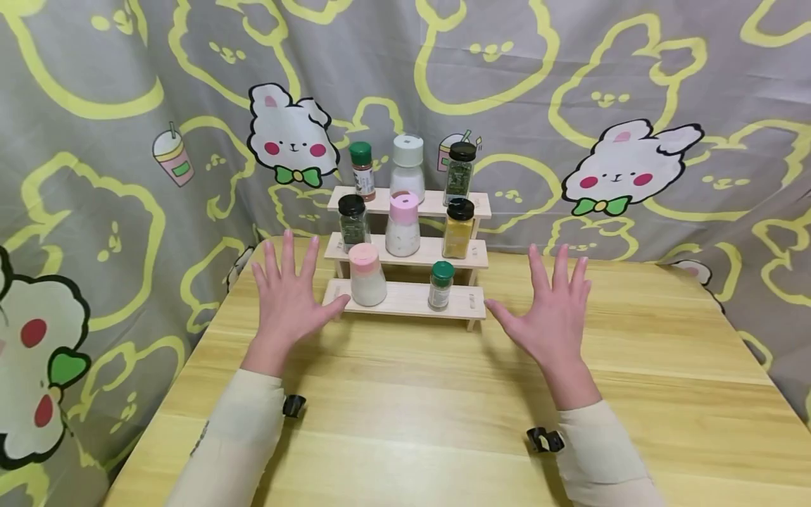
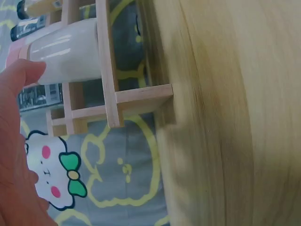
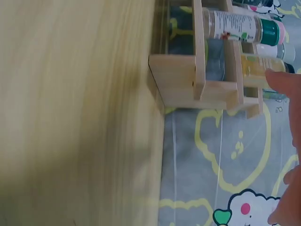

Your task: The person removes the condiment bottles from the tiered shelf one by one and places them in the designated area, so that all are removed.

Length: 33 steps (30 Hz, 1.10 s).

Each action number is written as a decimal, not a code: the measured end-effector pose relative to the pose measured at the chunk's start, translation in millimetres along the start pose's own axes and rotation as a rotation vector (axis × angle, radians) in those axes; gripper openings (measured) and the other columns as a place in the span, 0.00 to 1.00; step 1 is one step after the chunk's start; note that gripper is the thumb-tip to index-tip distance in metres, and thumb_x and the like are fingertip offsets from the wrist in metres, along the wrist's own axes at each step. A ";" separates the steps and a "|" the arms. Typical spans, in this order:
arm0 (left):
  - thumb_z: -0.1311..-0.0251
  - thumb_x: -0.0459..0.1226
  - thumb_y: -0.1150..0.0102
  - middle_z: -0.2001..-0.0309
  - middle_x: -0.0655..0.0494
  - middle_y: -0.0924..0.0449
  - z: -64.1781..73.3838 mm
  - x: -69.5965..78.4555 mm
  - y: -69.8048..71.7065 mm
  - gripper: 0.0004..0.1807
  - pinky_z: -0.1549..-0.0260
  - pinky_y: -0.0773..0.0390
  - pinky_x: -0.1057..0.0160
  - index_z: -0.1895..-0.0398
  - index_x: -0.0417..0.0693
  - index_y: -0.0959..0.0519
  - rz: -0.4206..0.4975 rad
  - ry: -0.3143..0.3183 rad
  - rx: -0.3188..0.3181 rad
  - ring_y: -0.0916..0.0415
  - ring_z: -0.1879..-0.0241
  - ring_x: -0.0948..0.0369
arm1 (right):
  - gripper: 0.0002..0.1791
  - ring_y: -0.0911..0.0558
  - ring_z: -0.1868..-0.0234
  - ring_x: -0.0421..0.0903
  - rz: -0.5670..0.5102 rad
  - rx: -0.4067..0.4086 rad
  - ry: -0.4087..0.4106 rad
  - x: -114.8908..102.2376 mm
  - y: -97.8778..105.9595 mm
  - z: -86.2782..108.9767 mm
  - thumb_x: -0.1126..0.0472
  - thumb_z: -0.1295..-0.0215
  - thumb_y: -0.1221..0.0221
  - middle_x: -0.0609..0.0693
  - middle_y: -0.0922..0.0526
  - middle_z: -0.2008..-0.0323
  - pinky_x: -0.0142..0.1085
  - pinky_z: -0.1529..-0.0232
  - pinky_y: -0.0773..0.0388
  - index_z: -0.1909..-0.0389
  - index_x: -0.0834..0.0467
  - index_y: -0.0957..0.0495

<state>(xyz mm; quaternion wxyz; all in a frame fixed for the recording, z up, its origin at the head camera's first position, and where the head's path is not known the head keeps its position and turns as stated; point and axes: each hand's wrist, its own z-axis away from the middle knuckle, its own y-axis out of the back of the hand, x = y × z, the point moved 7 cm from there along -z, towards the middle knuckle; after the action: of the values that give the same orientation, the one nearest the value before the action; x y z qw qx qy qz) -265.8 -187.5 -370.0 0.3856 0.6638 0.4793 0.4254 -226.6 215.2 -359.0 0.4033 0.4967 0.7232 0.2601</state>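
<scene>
A three-step wooden rack stands at the table's back, holding several seasoning jars. On its lowest step are a pink-lidded shaker of white contents and a small green-lidded jar. The middle step carries a black-lidded herb jar, a lilac-lidded shaker and a jar of yellow powder. Up top are a green-lidded bottle, a pale-green-lidded shaker and another herb jar. My left hand and right hand flank the rack, fingers spread, holding nothing.
The rack stands on a light wood-grain table. A grey curtain with yellow outlines and rabbit faces hangs behind and along the sides. Black clips show beside both sleeved wrists.
</scene>
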 end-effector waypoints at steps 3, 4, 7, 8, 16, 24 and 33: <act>0.44 0.67 0.42 0.23 0.48 0.85 -1.4 -5.0 -3.4 0.60 0.36 0.81 0.38 0.18 0.58 0.64 0.062 0.022 -0.014 0.89 0.28 0.43 | 0.58 0.61 0.25 0.67 -0.069 0.018 -0.001 -5.4 -3.0 2.6 0.32 0.51 0.33 0.66 0.53 0.24 0.62 0.31 0.61 0.22 0.52 0.43; 0.43 0.65 0.41 0.22 0.48 0.84 -1.8 -7.6 -4.8 0.60 0.36 0.81 0.39 0.18 0.58 0.64 0.092 0.031 -0.018 0.88 0.27 0.43 | 0.58 0.58 0.25 0.67 -0.093 0.018 -0.003 -7.8 -4.7 3.2 0.32 0.52 0.32 0.66 0.51 0.24 0.62 0.31 0.58 0.23 0.52 0.42; 0.42 0.61 0.38 0.22 0.45 0.80 -3.3 -14.0 -8.5 0.58 0.34 0.75 0.37 0.18 0.57 0.64 0.204 0.042 -0.020 0.83 0.26 0.41 | 0.58 0.50 0.26 0.66 -0.175 0.006 -0.013 -16.5 -10.4 5.0 0.33 0.53 0.29 0.65 0.44 0.26 0.64 0.34 0.49 0.23 0.53 0.40; 0.41 0.59 0.37 0.22 0.44 0.79 -4.1 -15.8 -10.3 0.58 0.34 0.72 0.35 0.18 0.58 0.64 0.251 0.046 -0.021 0.80 0.26 0.40 | 0.57 0.48 0.26 0.65 -0.201 0.001 -0.017 -20.0 -12.4 5.6 0.34 0.54 0.29 0.63 0.42 0.26 0.65 0.35 0.46 0.24 0.53 0.39; 0.43 0.46 0.30 0.21 0.40 0.69 -15.3 -23.5 -30.1 0.58 0.37 0.54 0.29 0.18 0.61 0.61 0.596 0.098 0.003 0.65 0.26 0.37 | 0.54 0.33 0.32 0.57 -0.398 0.060 0.003 -52.0 -28.2 3.1 0.42 0.59 0.21 0.57 0.29 0.33 0.55 0.36 0.37 0.30 0.57 0.31; 0.44 0.38 0.30 0.23 0.41 0.57 -23.0 -26.1 -45.8 0.55 0.35 0.47 0.37 0.19 0.59 0.56 0.701 0.110 0.008 0.53 0.27 0.40 | 0.49 0.24 0.43 0.53 -0.512 0.122 -0.035 -68.4 -41.6 2.1 0.48 0.61 0.19 0.56 0.22 0.43 0.51 0.46 0.27 0.35 0.59 0.27; 0.40 0.27 0.39 0.26 0.35 0.50 -26.5 -22.4 -60.8 0.51 0.40 0.35 0.42 0.19 0.62 0.54 0.918 0.148 -0.097 0.37 0.37 0.34 | 0.43 0.21 0.50 0.55 -0.627 0.119 -0.069 -76.2 -61.1 1.8 0.57 0.58 0.20 0.56 0.21 0.48 0.53 0.54 0.23 0.38 0.61 0.26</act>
<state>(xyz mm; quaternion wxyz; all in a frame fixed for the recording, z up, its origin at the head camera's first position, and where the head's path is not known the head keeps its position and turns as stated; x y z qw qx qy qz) -313.3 -191.5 -421.2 0.1527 0.7562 0.1420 0.6202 -242.3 121.8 -382.7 0.4584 0.2810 0.8408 0.0631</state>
